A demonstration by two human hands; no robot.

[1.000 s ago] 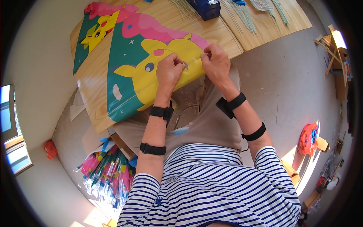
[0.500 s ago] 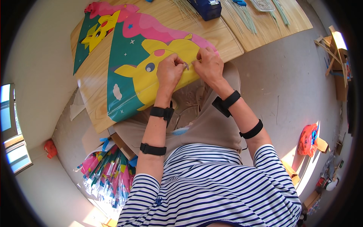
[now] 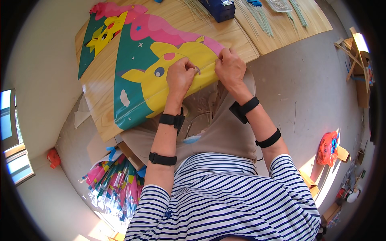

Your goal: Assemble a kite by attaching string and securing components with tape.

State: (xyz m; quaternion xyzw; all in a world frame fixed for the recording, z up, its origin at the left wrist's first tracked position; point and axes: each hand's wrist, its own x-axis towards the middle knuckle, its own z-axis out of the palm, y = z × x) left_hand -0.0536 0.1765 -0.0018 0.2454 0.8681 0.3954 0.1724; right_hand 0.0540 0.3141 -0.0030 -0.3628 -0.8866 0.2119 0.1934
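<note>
Both hands work at the near edge of a colourful printed sheet (image 3: 161,76) that lies flat on the wooden counter (image 3: 100,86). The left hand (image 3: 181,76) rests on the yellow cartoon figure of the print, its fingers curled and pinching at the sheet's edge; something thin and pale shows at its fingertips (image 3: 197,70), too small to make out. The right hand (image 3: 230,68) lies just beside it, fingers bent and pressing down on the same edge, where the pink part of the print ends. The two hands are close together but not touching.

Each forearm carries two black bands, one at the wrist and one higher up. The person wears a blue and white striped shirt (image 3: 225,201) and beige trousers (image 3: 217,128), and sits at the counter's near edge with the sheet hanging slightly over it toward the lap.

The sheet is teal with a yellow figure, a pink band, stars and a small white cloud. Further along the counter a second, smaller piece with the same print (image 3: 100,36) lies near the far left corner. A dark blue box-like thing (image 3: 219,8) stands at the far edge, with bundles of thin pale sticks (image 3: 257,20) spread beside it.

On the floor to the person's left lies a heap of folded bright packets in clear wrap (image 3: 114,184). To the right, an orange-red bundle (image 3: 327,148) lies on the grey floor.
</note>
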